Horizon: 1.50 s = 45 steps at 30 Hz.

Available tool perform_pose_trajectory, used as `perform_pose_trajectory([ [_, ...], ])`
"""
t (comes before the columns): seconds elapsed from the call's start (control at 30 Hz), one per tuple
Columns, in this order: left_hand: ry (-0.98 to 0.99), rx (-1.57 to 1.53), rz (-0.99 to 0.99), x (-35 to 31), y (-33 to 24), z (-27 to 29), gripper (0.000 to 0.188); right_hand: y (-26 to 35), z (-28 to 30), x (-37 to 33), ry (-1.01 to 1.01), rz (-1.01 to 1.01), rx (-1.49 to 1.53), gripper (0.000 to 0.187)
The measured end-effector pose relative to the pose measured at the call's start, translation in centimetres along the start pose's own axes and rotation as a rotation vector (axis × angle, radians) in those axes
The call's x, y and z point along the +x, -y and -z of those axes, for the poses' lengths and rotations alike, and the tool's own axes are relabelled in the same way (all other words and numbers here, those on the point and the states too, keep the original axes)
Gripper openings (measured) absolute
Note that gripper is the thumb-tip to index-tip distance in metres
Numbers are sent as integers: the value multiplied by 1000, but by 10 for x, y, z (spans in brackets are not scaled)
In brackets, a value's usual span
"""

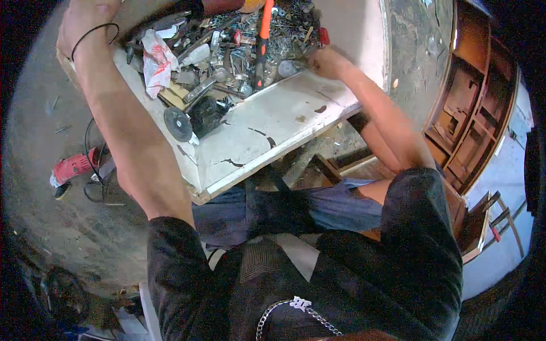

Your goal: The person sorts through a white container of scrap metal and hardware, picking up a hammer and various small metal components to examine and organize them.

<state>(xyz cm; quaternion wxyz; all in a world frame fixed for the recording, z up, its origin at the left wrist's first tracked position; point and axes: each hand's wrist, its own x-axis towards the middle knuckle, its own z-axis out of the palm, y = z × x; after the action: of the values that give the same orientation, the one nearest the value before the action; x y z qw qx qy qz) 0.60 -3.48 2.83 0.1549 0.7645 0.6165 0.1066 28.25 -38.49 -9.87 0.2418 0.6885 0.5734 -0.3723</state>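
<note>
Red power tool (pixel 73 166): on the floor, far left. Left hand (pixel 85 23): at the desk's (pixel 273 122) far left corner, black band on the wrist, fingers cut off by the frame (spread cannot be told). Angle grinder (pixel 196 118): black, disc outward, near the front edge. Right hand (pixel 325 61): fingers curled into the scrap-metal pile (pixel 250 45), beside an orange-handled tool (pixel 263 40).

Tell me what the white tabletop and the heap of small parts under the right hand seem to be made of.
The tabletop looks like painted wood: its white coat is cracked and chipped, with dark patches beneath. The heap of small parts looks like bare metal, grey and shiny in places. The right hand rests at its edge; single pieces are too small to tell.
</note>
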Motion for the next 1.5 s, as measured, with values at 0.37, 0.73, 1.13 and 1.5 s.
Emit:
perform_pose_trajectory([
  [0.37,5,-51,21,4,22,-2,42,29,-30,51,-27,-70,26,21],
  [0.73,-4,-221,-38,15,28,-28,39,53,-15,46,17,-262,-150,23],
  [1.13,18,-212,-27,16,27,-19,37,40,-19,47,-53,-85,-232,18],
  [1.5,11,-204,-33,12,34,-21,36,36,0,35,-92,6,-192,28],
])
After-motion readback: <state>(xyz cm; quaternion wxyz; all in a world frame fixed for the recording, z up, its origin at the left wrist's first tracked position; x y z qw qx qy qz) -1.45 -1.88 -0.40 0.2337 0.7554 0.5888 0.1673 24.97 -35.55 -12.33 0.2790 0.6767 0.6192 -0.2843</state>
